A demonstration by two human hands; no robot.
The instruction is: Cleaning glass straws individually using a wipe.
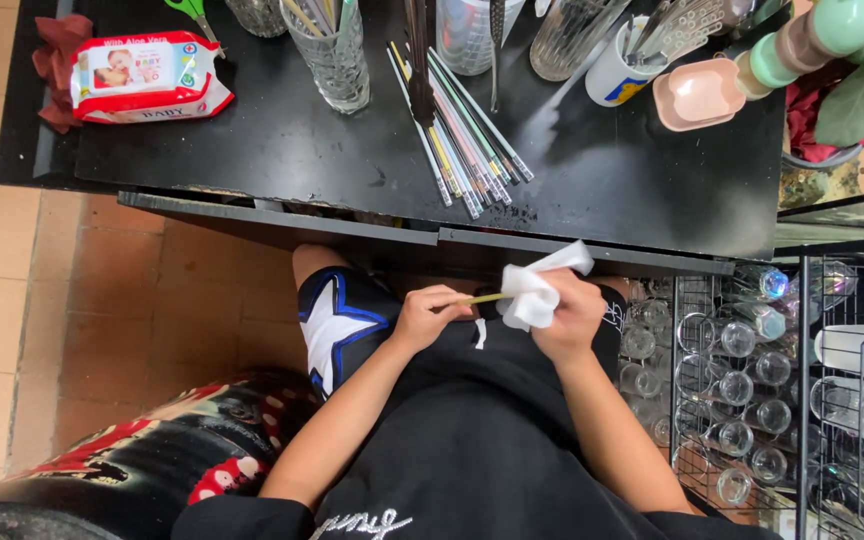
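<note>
My left hand [430, 312] is closed around one end of a thin yellow straw [484, 298], held over my lap below the table edge. My right hand [570, 314] grips a crumpled white wipe [534, 290] wrapped around the other end of that straw. Both hands sit close together above my black clothing. A bundle of several coloured straws [464, 140] lies on the black table [592, 170] straight ahead of my hands.
A red-and-white wipes pack [144, 76] lies at the table's far left. Clear glasses [334, 52], a white cup with utensils [616, 72] and a pink dish [698, 94] stand at the back. A wire rack of glasses [742, 380] stands at my right.
</note>
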